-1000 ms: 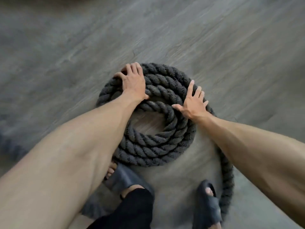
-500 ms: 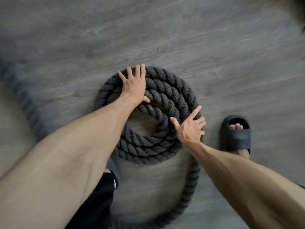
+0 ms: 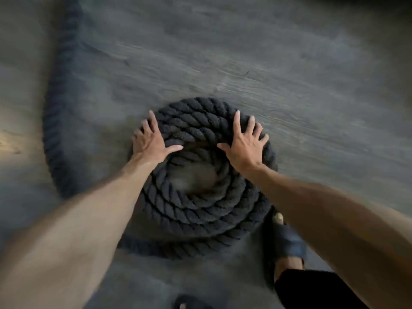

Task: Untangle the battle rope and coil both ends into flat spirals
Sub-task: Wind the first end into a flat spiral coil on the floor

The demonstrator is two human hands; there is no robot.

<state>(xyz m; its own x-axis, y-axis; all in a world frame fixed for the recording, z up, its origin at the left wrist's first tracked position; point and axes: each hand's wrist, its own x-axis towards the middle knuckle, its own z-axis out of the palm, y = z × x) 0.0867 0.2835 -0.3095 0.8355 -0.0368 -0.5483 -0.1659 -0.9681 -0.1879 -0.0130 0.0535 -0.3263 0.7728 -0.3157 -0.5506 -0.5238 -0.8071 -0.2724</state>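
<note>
Black battle rope (image 3: 200,210) lies coiled under the spread, flat-pressing left hand (image 3: 150,142) and right hand (image 3: 244,146); uneven pushing could ride one turn over another, spoiling the flat spiral.

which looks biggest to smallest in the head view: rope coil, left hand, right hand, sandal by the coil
1. rope coil, clearly largest.
2. right hand and left hand: about alike, unranked.
3. sandal: partly hidden by the right arm, so unsure against the hands.
</note>
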